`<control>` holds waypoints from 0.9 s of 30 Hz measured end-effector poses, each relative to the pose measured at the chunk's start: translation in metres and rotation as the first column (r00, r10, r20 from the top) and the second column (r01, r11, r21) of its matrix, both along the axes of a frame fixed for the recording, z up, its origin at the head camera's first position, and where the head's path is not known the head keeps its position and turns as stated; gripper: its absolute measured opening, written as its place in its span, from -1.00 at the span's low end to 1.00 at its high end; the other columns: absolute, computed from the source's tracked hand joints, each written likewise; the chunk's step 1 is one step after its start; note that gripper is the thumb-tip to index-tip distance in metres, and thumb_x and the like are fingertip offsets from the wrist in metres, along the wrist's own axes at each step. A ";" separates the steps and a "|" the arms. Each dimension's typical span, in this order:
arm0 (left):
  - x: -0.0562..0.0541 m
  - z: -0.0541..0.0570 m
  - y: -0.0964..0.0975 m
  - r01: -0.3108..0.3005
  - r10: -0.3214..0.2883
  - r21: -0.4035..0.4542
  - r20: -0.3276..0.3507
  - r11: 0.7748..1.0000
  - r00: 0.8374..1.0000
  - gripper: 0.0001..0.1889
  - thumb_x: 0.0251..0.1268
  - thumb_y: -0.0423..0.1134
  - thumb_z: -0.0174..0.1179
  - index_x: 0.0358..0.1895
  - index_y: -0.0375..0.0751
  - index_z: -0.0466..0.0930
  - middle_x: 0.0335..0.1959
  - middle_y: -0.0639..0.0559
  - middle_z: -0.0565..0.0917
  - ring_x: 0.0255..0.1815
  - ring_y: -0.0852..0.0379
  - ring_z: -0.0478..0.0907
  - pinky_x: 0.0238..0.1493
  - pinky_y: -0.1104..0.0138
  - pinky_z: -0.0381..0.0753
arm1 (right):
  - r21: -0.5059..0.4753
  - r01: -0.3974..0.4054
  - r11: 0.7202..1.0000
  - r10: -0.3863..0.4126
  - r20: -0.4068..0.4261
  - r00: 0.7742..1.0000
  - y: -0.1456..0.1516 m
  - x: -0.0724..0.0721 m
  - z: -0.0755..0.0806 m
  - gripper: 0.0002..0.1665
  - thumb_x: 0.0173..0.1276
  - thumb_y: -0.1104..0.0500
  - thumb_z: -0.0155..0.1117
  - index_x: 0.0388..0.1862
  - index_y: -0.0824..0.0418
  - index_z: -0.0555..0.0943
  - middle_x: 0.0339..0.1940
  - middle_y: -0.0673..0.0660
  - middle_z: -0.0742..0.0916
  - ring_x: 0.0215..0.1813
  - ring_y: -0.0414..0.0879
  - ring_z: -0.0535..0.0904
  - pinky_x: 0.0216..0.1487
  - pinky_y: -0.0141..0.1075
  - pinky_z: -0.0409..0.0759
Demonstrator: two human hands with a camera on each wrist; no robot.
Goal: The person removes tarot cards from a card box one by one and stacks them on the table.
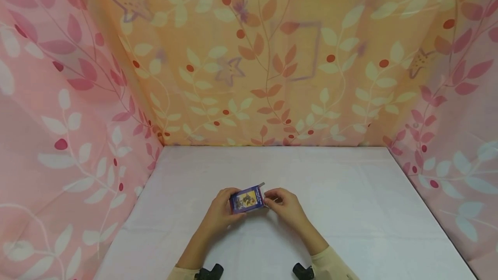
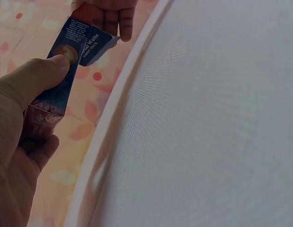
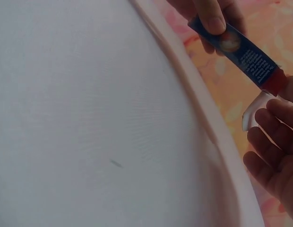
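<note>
- At far left, a pink drape hangs beside the table; its soft cloth carries printed leaves, while the table's white covering looks smooth, with faint creases.
- The left hand grips the box at its left part, thumb pressed on one narrow side and fingers against the opposite one. This hold probably steadies the box and leaves its right end free.
- Between the hands, above the near middle of the table, the box sits tilted, right end higher, perhaps to bring that end toward the other fingers. It is a slim rectangular shape, apparently thin card, dark blue with a yellow picture panel and red ends; its lettering includes "Tarot Deck".
- At that right end a pale, thin flap stands out, angular and stiff-looking.
- The right hand meets this end, fingers bent and slightly apart; whether its thumb pinches anything, I cannot tell.
</note>
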State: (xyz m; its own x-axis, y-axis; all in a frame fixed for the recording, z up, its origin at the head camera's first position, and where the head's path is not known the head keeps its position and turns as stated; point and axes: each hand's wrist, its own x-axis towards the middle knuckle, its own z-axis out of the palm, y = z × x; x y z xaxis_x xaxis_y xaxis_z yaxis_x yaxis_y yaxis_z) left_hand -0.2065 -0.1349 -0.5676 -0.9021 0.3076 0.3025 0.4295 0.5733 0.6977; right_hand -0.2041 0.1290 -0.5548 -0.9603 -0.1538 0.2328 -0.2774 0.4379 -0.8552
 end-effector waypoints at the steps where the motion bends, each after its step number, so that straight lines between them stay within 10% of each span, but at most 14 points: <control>1: 0.000 0.000 0.000 0.003 -0.003 0.000 -0.005 1.000 1.000 -0.24 -0.09 -0.15 0.67 0.26 -0.04 0.52 0.21 0.10 0.61 0.27 0.11 0.50 0.36 0.01 0.54 | -0.005 -0.002 1.000 0.002 0.015 1.000 0.000 0.000 -0.001 -0.80 0.32 0.10 0.49 -0.10 0.09 0.75 -0.22 -0.07 0.78 -0.20 -0.19 0.67 -0.14 -0.36 0.69; 27: 0.001 -0.002 0.003 0.062 -0.066 -0.075 -0.059 0.995 0.996 -0.18 -0.05 -0.11 0.64 0.35 -0.13 0.48 0.25 0.00 0.59 0.33 0.05 0.46 0.40 0.06 0.51 | -0.096 -0.013 0.995 0.023 0.106 0.994 -0.006 -0.001 -0.008 -0.85 0.31 0.24 0.46 -0.13 0.18 0.74 -0.23 0.04 0.81 -0.19 -0.16 0.73 -0.16 -0.41 0.72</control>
